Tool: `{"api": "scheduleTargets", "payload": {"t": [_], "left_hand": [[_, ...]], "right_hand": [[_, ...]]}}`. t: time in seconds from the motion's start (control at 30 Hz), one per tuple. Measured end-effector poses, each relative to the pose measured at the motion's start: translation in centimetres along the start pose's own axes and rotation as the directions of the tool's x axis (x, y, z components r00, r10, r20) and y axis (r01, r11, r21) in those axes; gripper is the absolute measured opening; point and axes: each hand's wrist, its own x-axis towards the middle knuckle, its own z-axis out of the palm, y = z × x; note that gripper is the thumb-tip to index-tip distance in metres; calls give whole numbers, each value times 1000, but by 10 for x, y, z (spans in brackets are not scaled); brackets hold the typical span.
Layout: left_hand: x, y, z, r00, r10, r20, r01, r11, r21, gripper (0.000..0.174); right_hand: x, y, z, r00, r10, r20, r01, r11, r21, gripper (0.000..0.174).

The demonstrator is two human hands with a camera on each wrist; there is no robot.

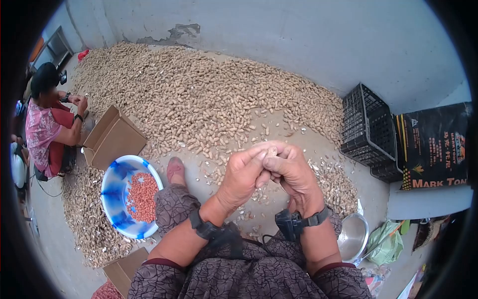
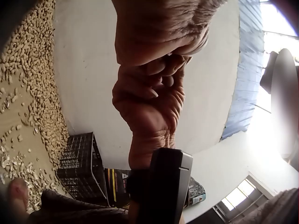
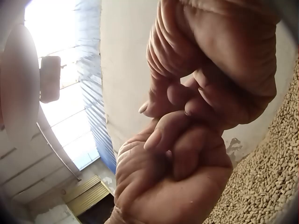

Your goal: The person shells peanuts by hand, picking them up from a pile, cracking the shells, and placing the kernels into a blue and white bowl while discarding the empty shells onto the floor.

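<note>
My left hand [image 1: 238, 175] and right hand [image 1: 300, 175] meet in front of me, over the floor. Between their thumbs and fingertips they pinch a pale tan peanut [image 1: 272, 150], mostly covered by the fingers. Seen from below in the left wrist view, the right hand [image 2: 152, 109] has its fingers curled in against the left. The right wrist view shows the left hand [image 3: 173, 172] with fingers folded toward its palm, touching the other hand; the peanut is hidden there. Left of my knee, a blue-and-white basin [image 1: 110, 199] holds red shelled peanut kernels [image 1: 143, 195].
A large heap of unshelled peanuts [image 1: 199, 92] spreads along the wall. Empty shells [image 1: 92, 219] lie on both sides. A cardboard box [image 1: 112, 137], black crates [image 1: 366, 124], a black sack [image 1: 433, 144] and a metal bowl [image 1: 352, 236] stand around. Another person [image 1: 52, 124] sits at left.
</note>
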Motion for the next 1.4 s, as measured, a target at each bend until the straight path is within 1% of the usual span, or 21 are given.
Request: {"api": "scheduleTargets", "payload": {"t": [0.1,0.17,0.23,0.3,0.43,0.5,0.53,0.6,0.67,0.7,0.77,0.8,0.87,0.93,1.0,1.07,1.1,1.17,1.2,1.27,1.4], "left_hand": [[-4,1,3,999,25,-46,-25,1000,2,34],[-7,2,1,999,-28,-42,25,997,-74,34],[-7,5,0,999,-38,-30,35,996,-88,33],[-9,4,-1,999,-46,-23,44,994,-100,32],[-2,-2,-7,997,-66,-37,59,983,-172,34],[-1,-4,-10,997,-70,-37,62,980,-191,33],[0,-5,-10,997,-54,-48,43,977,-211,31],[1,-4,-9,997,-39,-61,24,972,-232,29],[3,1,-5,988,36,-151,-53,992,-112,23],[3,1,-4,988,36,-153,-53,992,-112,23],[4,-1,0,969,88,-231,-69,994,85,19],[4,-3,2,969,81,-234,-64,995,83,19],[4,-10,3,955,221,-197,-157,942,295,17],[5,-15,-1,954,214,-211,-143,941,306,16],[5,-17,-1,950,214,-229,-135,939,316,16],[6,-17,2,928,182,-324,-118,971,208,17],[5,-16,1,928,179,-328,-114,971,209,17],[5,-15,-2,933,94,-347,-62,993,103,19],[5,-15,-2,932,94,-349,-62,993,103,19],[6,-15,-4,945,44,-323,-59,998,-35,22],[7,-16,-6,954,-7,-301,-36,990,-136,23]], "right_hand": [[-3,-5,5,1000,-20,-5,20,1000,-11,23],[-3,-3,4,999,-38,12,38,999,-14,22],[-2,-1,2,998,-53,27,54,998,-17,21],[-1,3,3,998,-56,-18,56,998,-14,19],[4,6,1,998,-63,-28,63,998,-2,18],[5,6,2,998,2,-63,-4,1000,-29,18],[4,4,4,998,0,-61,-1,1000,-28,18],[3,-3,8,988,-9,-156,-9,993,-117,17],[0,-10,7,983,-55,-174,24,984,-174,16],[0,-13,5,976,-103,-191,57,971,-231,15],[2,-10,0,977,-62,-204,16,975,-220,13],[4,-7,-1,981,-55,-187,20,982,-187,13],[6,-3,-2,984,-43,-171,17,988,-151,14],[9,1,-2,980,-37,-194,21,996,-81,14],[11,7,0,975,-54,-215,33,994,-103,15],[11,10,3,970,-72,-233,45,992,-121,16],[11,11,4,965,-80,-248,49,990,-130,14],[10,13,5,961,-85,-263,49,989,-140,12],[10,15,4,961,-107,-255,68,985,-160,11],[8,14,6,961,-130,-245,87,980,-179,10],[5,12,14,942,-207,-263,141,959,-246,7]]}}
